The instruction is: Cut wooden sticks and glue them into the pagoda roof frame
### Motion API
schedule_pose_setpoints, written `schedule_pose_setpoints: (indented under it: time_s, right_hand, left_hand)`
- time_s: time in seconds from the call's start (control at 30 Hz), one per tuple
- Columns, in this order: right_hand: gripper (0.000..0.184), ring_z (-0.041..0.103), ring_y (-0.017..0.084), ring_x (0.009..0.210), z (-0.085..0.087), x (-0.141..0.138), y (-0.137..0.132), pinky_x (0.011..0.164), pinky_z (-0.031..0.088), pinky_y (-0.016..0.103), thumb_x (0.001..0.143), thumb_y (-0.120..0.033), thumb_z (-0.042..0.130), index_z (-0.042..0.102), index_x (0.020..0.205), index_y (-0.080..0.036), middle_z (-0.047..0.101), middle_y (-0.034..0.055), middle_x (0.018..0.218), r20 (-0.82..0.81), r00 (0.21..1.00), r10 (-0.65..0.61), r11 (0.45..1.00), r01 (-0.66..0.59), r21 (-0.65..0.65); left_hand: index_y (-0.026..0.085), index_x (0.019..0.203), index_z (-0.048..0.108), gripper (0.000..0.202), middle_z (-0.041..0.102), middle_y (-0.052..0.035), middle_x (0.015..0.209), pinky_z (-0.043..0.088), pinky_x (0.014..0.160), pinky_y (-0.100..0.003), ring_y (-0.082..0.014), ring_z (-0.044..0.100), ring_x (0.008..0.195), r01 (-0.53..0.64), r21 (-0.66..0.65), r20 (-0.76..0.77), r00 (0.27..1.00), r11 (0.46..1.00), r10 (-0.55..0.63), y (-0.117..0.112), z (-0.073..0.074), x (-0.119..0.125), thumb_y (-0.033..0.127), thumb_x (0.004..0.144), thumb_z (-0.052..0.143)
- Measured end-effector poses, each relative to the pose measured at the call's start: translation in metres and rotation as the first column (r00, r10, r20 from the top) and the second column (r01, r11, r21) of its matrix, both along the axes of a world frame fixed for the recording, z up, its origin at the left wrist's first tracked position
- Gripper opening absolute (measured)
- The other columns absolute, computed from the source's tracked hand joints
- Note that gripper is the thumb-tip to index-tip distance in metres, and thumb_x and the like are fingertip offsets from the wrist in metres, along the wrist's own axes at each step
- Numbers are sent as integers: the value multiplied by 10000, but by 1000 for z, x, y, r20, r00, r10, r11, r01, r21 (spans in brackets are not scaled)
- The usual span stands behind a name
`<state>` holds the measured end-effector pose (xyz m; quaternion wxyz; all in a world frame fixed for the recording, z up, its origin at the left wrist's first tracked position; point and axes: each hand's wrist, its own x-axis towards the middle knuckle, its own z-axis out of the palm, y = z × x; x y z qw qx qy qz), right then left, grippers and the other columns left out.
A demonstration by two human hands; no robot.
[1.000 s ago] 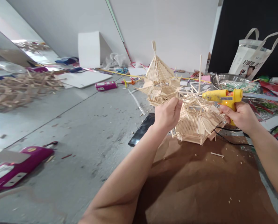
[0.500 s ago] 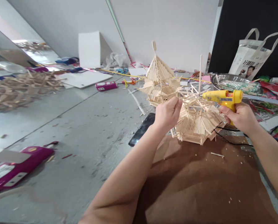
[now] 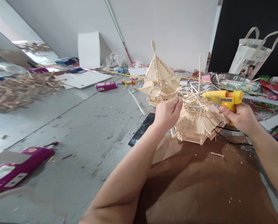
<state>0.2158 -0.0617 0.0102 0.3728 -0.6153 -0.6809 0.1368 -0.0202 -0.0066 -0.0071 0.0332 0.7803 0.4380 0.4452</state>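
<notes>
Presently | right hand: fingers wrapped round glue gun (yellow, pointing left) | left hand: fingers pinched on thin stick | wooden model: right of centre, at far edge of brown paper

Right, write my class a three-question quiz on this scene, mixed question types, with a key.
1. Which hand holds the yellow glue gun?
2. True or false: the back stick tower has a pointed roof.
3. What colour is the large paper in front of the near stick tower?
A) blue
B) brown
C) green

Key: 1. The right hand. 2. True. 3. B.
</notes>
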Motion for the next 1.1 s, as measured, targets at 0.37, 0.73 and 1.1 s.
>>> schedule_pose_setpoints:
  time_s: [0.37,0.73,1.1]
  right_hand:
    - [270,471,93,408,12,23,-9,422,376,272,718,-492,619,584,774,-230,647,5,713,-501,866,2,1000,13,26]
    - [294,512,126,390,-61,111,19,414,448,288,664,-477,660,556,728,-210,620,19,581,-589,685,-429,890,208,-405]
    - [597,604,382,911,-91,130,43,712,442,456,792,-620,346,654,688,-118,653,255,920,500,797,-340,692,572,-440]
  left_hand:
    - [204,529,219,354,237,53,448,204,441,-232,-80,264,423,10,-24,17,1000,1000,-9,0,1,-1,334,835,340]
    - [205,534,222,358,256,54,452,211,451,-235,-80,265,423,36,-44,16,999,998,-36,0,0,-1,343,846,331]
    - [205,542,206,357,249,56,456,196,449,-223,-77,253,423,5,-35,-1,1000,999,-5,0,0,0,336,852,327]
